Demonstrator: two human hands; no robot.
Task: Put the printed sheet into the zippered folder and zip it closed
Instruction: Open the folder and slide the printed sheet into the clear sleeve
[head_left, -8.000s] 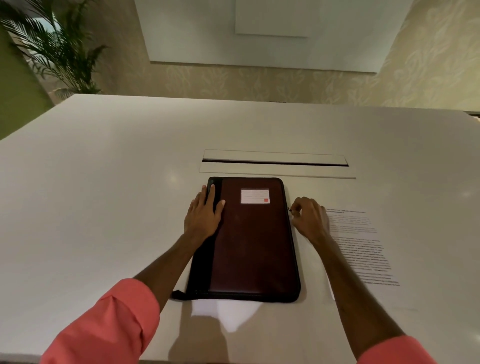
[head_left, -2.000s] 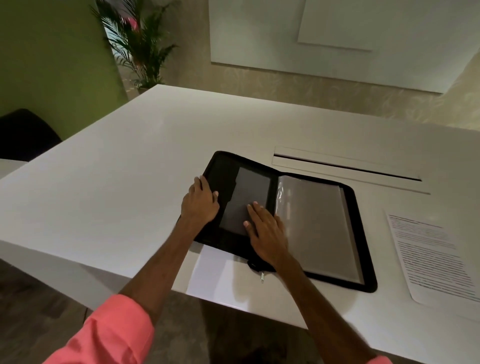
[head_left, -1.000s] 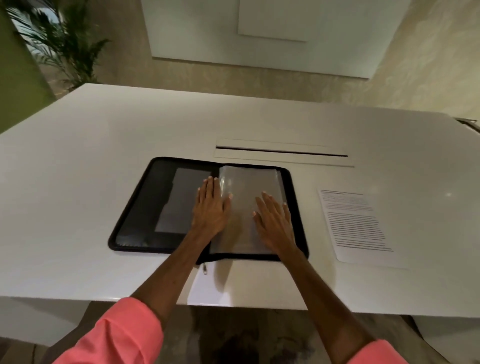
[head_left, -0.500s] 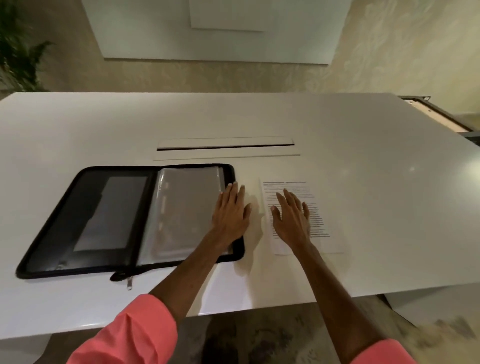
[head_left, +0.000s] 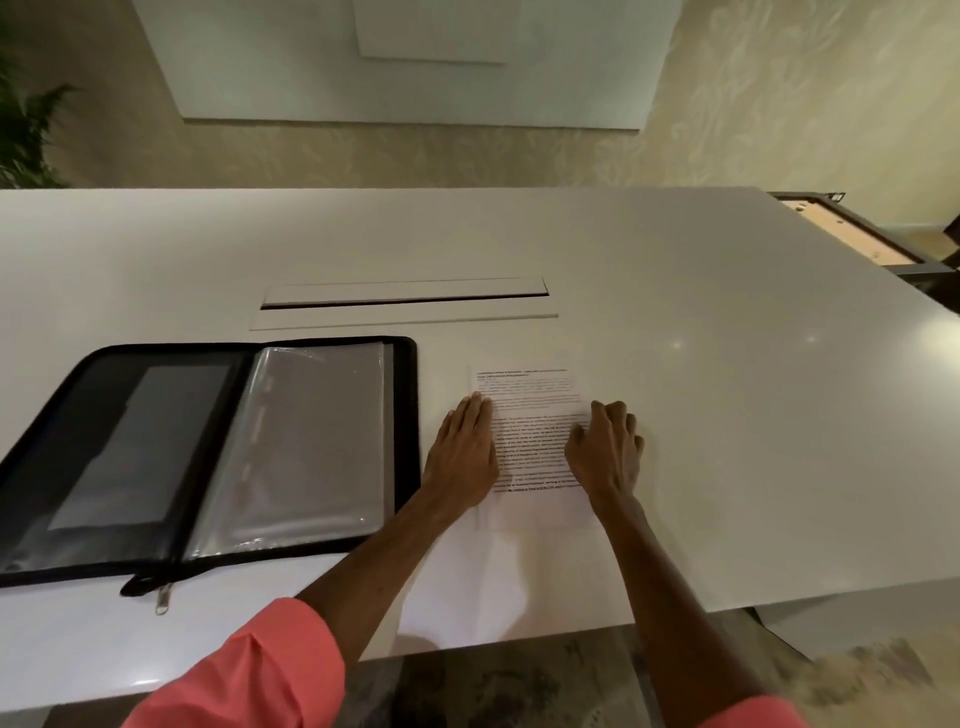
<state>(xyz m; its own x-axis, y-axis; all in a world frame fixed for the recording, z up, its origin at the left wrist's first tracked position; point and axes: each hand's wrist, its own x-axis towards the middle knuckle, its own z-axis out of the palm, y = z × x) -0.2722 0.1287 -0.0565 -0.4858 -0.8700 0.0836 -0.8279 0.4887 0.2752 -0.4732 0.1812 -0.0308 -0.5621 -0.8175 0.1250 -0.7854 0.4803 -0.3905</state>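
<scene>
The black zippered folder (head_left: 67, 395) lies spread flat on the white table (head_left: 727, 364), left of centre, with clear plastic sleeves (head_left: 311, 441) on its right half and the zip pull (head_left: 163, 598) hanging off its near edge. The printed sheet (head_left: 530, 410) lies flat just right of the folder. My left hand (head_left: 464, 453) rests flat on the sheet's left edge, fingers together. My right hand (head_left: 607, 448) presses on the sheet's right edge with fingers slightly curled. Neither hand has lifted the sheet.
A long cable slot with a raised flap (head_left: 405, 299) runs across the table behind the folder and sheet. The table's near edge is close below my forearms. A potted plant (head_left: 26, 135) stands far left, and a dark-framed piece of furniture (head_left: 857, 228) far right.
My left hand left the folder's right edge and came down on the sheet's left side. My right hand shifted to the sheet's right edge. The view panned right since one second ago.
</scene>
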